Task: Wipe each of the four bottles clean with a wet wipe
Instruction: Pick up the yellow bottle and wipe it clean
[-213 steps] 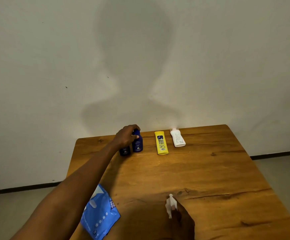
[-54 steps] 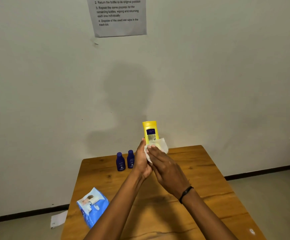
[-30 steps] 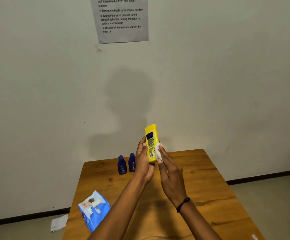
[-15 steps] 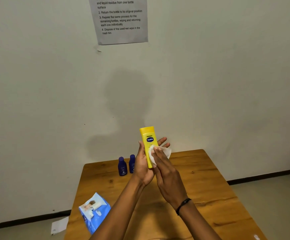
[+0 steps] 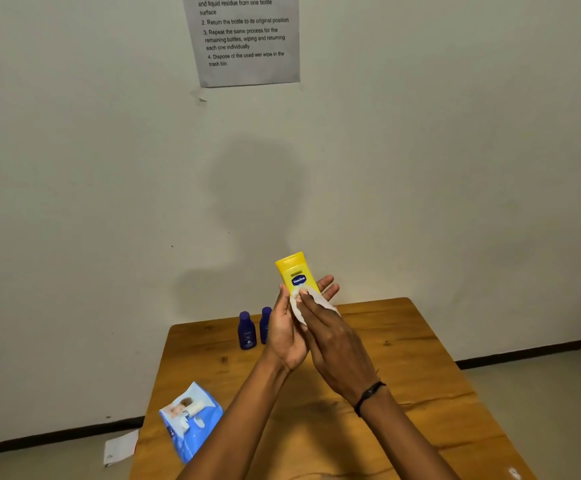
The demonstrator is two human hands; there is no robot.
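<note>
My left hand [image 5: 283, 336] holds a yellow bottle [image 5: 294, 270] upright above the wooden table [image 5: 403, 368], its blue label facing me. My right hand [image 5: 334, 344] presses a white wet wipe [image 5: 299, 308] against the bottle's front, below the label. Two dark blue bottles stand side by side at the table's far edge: one [image 5: 246, 331] in full view, the other [image 5: 265, 322] partly hidden behind my left hand. The white bottle is hidden from this view.
A blue wet-wipe pack [image 5: 190, 419] lies over the table's near left edge. A paper scrap [image 5: 120, 448] is on the floor to the left. A printed instruction sheet [image 5: 245, 36] hangs on the wall behind the table.
The bottle has been turned from its back label to its front label. My right hand with the wipe has shifted over the front face, just under the label.
</note>
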